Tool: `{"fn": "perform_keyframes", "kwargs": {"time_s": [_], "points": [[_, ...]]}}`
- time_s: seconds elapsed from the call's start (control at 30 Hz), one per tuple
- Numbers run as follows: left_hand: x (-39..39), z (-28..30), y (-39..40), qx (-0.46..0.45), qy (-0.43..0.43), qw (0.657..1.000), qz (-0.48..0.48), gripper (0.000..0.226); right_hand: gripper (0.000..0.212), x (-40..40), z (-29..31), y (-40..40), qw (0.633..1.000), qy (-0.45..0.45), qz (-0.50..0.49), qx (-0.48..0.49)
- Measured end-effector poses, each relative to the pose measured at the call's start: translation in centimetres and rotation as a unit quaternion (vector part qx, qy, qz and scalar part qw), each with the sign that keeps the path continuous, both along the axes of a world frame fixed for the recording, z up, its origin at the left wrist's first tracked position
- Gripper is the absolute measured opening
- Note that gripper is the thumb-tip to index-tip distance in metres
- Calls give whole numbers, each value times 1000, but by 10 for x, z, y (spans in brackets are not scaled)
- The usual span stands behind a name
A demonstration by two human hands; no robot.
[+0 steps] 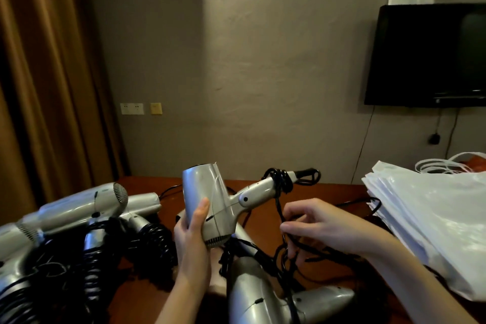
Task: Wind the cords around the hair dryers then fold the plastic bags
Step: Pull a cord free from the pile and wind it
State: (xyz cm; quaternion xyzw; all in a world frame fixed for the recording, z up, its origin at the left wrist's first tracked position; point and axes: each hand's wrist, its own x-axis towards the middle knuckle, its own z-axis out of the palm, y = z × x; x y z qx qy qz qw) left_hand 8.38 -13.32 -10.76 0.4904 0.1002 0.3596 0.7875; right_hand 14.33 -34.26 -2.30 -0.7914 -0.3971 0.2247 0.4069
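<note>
My left hand (pixel 193 234) grips the barrel of a silver hair dryer (pixel 210 200) held up above the table, its handle pointing right. A few turns of black cord (pixel 281 182) are wound round that handle. From there the cord drops to my right hand (pixel 313 223), which pinches it between thumb and fingers. Another silver hair dryer (pixel 252 294) lies on the table below my hands with loose black cord over it. A stack of white plastic bags (pixel 431 218) lies at the right.
Several silver hair dryers (pixel 86 208) with wound black cords lie piled at the left of the brown table (pixel 328 192). A dark television (pixel 428 55) hangs on the wall at the right. A brown curtain (pixel 39 73) hangs at the left.
</note>
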Motion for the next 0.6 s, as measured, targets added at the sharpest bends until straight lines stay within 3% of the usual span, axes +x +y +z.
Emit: {"fn": "perform_keyframes", "kwargs": {"time_s": [0.1,0.27,0.43,0.53,0.6], "points": [[3,-1,1,-43,-16,997,-63,88,20,3,-8,5,1000,3,-28,9],[1,1,1,-45,-40,984,-165,47,34,12,-15,1,998,-29,-48,-34],[3,1,0,-51,-27,970,-238,90,20,25,-5,-21,982,-128,-135,-18],[2,3,-2,-23,-6,963,-269,98,39,32,0,-35,962,-189,-195,39],[1,1,-1,4,9,963,-270,102,45,40,1,-37,956,-225,-186,-28]]}}
